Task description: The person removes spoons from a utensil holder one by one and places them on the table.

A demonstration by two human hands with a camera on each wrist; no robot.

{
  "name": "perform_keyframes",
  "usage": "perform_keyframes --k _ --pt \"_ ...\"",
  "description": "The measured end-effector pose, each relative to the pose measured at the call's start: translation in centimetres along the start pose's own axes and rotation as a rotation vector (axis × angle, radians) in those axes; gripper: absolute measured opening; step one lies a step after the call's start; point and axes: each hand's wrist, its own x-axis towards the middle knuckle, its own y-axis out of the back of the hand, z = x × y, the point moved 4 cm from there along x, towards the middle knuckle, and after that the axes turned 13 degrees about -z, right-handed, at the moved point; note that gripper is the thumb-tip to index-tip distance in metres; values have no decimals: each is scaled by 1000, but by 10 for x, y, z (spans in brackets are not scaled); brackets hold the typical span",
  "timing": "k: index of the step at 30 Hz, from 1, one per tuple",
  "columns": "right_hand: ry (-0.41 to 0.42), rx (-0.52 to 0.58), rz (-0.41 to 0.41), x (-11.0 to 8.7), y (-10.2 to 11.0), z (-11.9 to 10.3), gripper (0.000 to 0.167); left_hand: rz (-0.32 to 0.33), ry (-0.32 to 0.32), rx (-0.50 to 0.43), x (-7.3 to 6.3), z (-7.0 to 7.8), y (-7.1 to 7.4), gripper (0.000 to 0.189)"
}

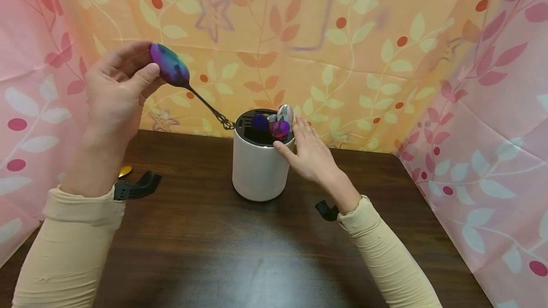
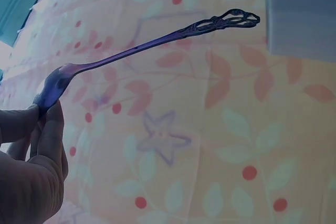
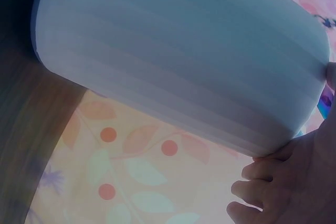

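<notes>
1. A brown wooden table (image 1: pixel 197 232) meets a flowered cloth backdrop (image 1: pixel 359 84) along its far edge. A white container (image 1: pixel 259 172) stands upright near that edge, well apart from the table's right edge; wood stretches between it and the viewer.
2. The left hand (image 1: pixel 122 80), raised at left, pinches a purple, blue and teal spoon (image 1: pixel 169 64) by its bowl, thumb against fingers. The spoon is in the air, its openwork handle slanting down toward the container's left rim.
3. The right hand (image 1: pixel 310 153) rests at the container's right rim, thumb at the front, fingers fairly straight and spread from it, gripping nothing.
4. Inside the black slotted top (image 1: pixel 246 116), bowls show: dark purple (image 1: pixel 259 123), magenta (image 1: pixel 280 129) and silver (image 1: pixel 285 113).
5. A gold-coloured object (image 1: pixel 125 171) lies on the table, partly hidden by the left wrist.
6. From the head, the handle tip seems to meet the rim; the left wrist view shows a narrow gap beside the wall.
7. The right wrist view shows the container's smooth side and its base on the wood.
</notes>
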Motion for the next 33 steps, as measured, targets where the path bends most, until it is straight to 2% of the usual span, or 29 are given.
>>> perform_keyframes --k 7,12,18,21,25,29,32,33 --pt "-3 -6 6 -1 2 2 101 -22 113 140 -11 -8 21 36" --pt "13 -8 17 0 2 1 101 -51 171 230 -22 -16 42 34" --pt "10 -5 9 -2 -1 1 101 -89 279 333 -38 -28 66 32" --pt "12 0 10 -2 -2 1 101 -86 340 449 -44 -30 80 31" --pt "14 -4 9 -2 -2 0 102 -99 431 724 -46 -30 95 30" --pt "5 -7 7 -2 -1 1 102 -138 518 768 -46 -34 110 28" --pt "7 -7 9 -2 -2 2 101 -184 618 803 -47 -38 123 26" --pt "8 -7 9 -2 -2 2 101 -204 659 851 -48 -40 127 26"
